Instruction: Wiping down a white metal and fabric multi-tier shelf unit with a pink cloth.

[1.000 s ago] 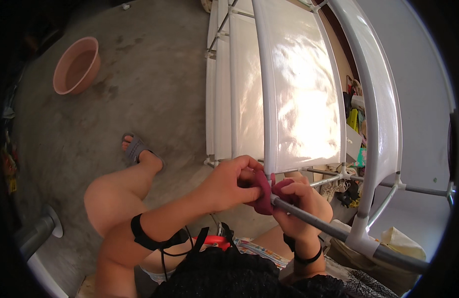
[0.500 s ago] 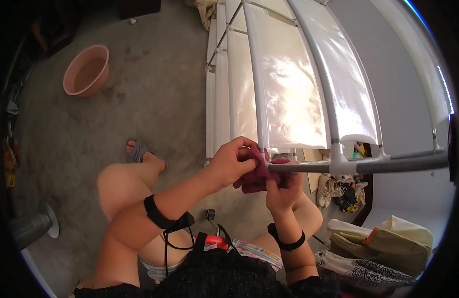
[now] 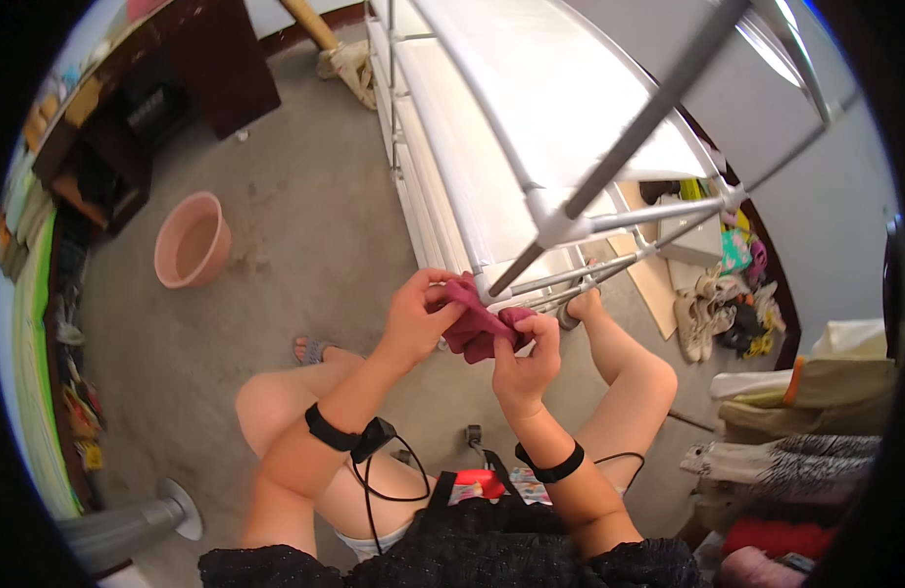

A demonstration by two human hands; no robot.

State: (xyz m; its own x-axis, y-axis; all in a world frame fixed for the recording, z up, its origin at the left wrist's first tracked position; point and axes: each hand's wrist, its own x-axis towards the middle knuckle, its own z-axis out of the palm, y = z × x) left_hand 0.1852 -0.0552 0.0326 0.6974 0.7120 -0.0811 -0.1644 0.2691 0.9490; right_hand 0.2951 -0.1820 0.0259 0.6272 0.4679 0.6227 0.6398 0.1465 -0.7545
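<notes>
Both hands (image 3: 416, 316) pinch a maroon cloth (image 3: 472, 341).

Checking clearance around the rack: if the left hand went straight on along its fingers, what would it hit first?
The maroon cloth pinched in the left hand's grip comes first. Just beyond, probably the white pipe joint at the rack's near corner; depth is unclear from one view.

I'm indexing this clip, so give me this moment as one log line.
left hand: pinching maroon cloth; right hand: pinching maroon cloth; maroon cloth: at rack corner joint; pink basin: on floor
</notes>
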